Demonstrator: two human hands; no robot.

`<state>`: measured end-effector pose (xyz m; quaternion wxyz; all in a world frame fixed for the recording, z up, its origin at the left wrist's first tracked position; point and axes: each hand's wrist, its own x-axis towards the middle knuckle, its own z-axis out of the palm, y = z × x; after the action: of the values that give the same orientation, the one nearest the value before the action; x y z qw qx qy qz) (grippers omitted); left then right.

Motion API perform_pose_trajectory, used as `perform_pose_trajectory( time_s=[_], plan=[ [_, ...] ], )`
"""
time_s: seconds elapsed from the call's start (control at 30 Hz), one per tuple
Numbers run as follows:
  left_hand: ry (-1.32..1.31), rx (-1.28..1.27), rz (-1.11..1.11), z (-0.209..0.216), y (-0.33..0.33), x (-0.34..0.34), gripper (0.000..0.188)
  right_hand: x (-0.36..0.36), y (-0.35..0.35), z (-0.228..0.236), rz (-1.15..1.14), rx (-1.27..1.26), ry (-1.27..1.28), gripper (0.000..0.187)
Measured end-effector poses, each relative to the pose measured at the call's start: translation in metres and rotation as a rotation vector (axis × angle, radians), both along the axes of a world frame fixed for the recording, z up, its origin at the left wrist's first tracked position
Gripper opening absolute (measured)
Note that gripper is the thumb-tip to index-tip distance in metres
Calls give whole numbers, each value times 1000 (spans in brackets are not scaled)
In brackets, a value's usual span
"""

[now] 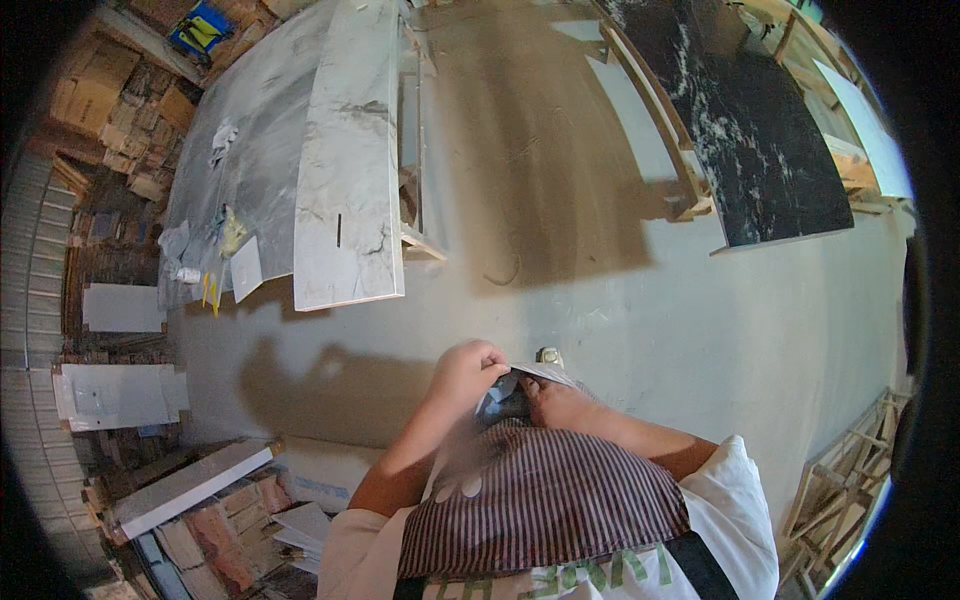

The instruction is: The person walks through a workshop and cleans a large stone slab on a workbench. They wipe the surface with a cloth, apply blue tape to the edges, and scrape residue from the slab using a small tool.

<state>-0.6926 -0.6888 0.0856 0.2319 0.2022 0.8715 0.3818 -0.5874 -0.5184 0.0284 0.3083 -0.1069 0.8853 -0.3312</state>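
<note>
I wear a striped apron (pixel 560 500) over a white shirt, and its upper part bulges out in front of me. My left hand (pixel 474 366) is closed, thumb and fingers pinching the apron's edge and holding it up. Beside it, my right hand (pixel 552 402) reaches into the dark opening behind that edge, which looks like a pocket; its fingertips are mostly hidden. A bluish, crumpled-looking thing (pixel 496 394) shows inside the opening between my hands; I cannot make out what it is. The tip of a shoe (pixel 548 356) shows just beyond.
Ahead on the left stands a long white marbled slab (pixel 345 220) beside a wide grey slab (pixel 255 130) with scraps and yellow strips. A black veined slab (pixel 770 150) rests on wooden trestles at far right. Wooden frames (pixel 845 490) lie lower right; stacked boards (pixel 215 530) lower left.
</note>
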Motion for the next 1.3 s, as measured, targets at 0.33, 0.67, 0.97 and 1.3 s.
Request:
perform_pose_trajectory(
  time_s=[0.33,0.67,0.97,1.3],
  plan=[
    [277,-59,-336,-27,5,-30,36,-21,-11,-13,-483,-379,220,32],
    [16,-422,-583,-42,-20,-83,26,-11,-62,26,-442,-208,184,27],
    [-105,-361,-847,-54,-18,-101,30,-22,-93,5,-577,110,74,21],
    [-97,-430,-904,-57,-15,-77,52,-17,-73,9,-894,-122,-70,22]
  ],
)
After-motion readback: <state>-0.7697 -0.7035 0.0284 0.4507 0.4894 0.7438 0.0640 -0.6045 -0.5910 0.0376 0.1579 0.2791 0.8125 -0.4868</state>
